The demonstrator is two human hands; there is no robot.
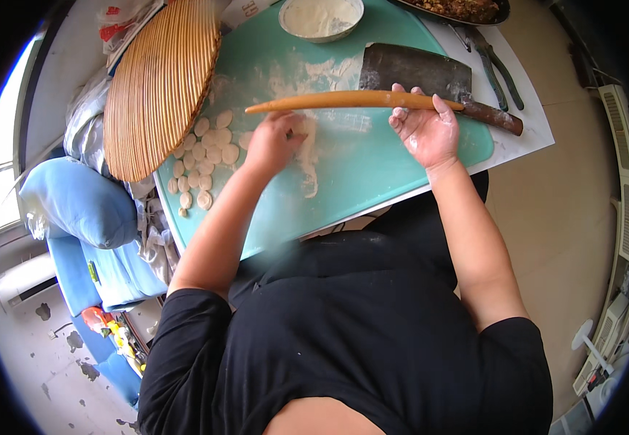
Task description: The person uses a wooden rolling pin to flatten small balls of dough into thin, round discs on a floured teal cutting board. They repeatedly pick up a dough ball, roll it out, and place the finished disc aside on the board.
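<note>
Under both hands [351, 134], rolling pin [343, 101]

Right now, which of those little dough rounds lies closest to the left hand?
The dough round at the right edge of the cluster, just beside the left hand. The other rounds lie farther left, toward the woven bamboo tray.

Dark pan [467, 10] cut off above

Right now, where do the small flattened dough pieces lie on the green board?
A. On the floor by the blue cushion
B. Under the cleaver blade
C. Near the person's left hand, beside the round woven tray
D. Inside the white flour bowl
C: the dough pieces sit clustered on the green board, between the woven tray and the left hand.
</note>
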